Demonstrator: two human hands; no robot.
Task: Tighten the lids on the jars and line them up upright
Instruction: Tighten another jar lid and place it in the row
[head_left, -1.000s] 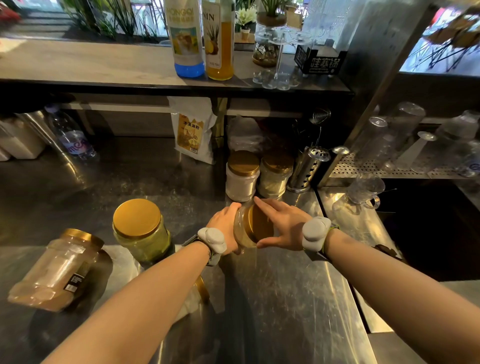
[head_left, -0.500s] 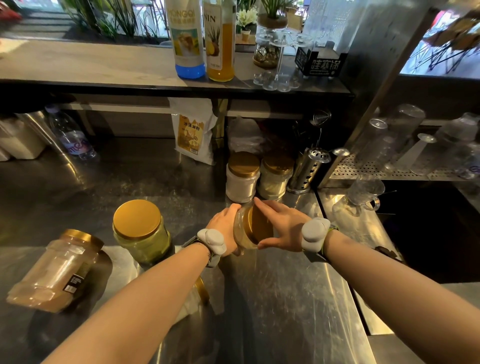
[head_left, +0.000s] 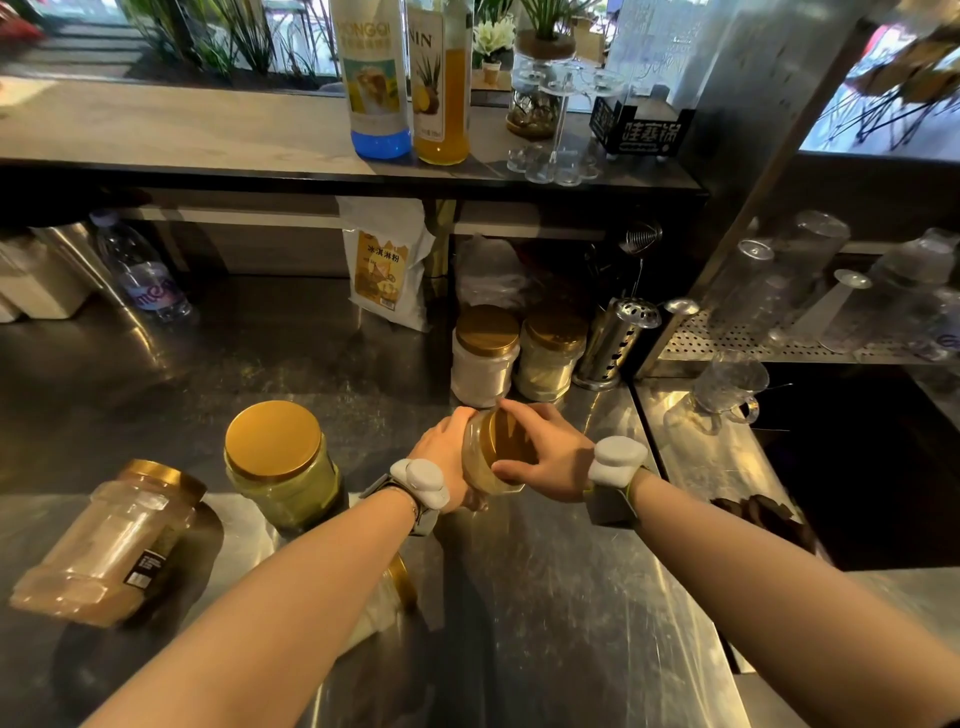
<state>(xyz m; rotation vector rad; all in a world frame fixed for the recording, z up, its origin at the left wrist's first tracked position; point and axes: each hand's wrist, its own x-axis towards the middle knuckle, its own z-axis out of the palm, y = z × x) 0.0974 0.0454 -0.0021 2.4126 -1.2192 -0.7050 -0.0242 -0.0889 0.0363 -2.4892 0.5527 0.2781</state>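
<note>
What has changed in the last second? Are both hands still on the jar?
Very little. The right hand has edged slightly left on the lid, its thumb sliding further round, as in a small twist. The left hand still grips the tilted jar in the same place. Nothing else has moved.

Bright up top, daylit through the back windows (head_left: 878, 93). Dim and shadowed toward the rear of the worktop (head_left: 571, 597). Streaked with glare up front. Bowed at the edges, soft in the corners.

Two upright jars (head_left: 485, 364) close ahead
</note>
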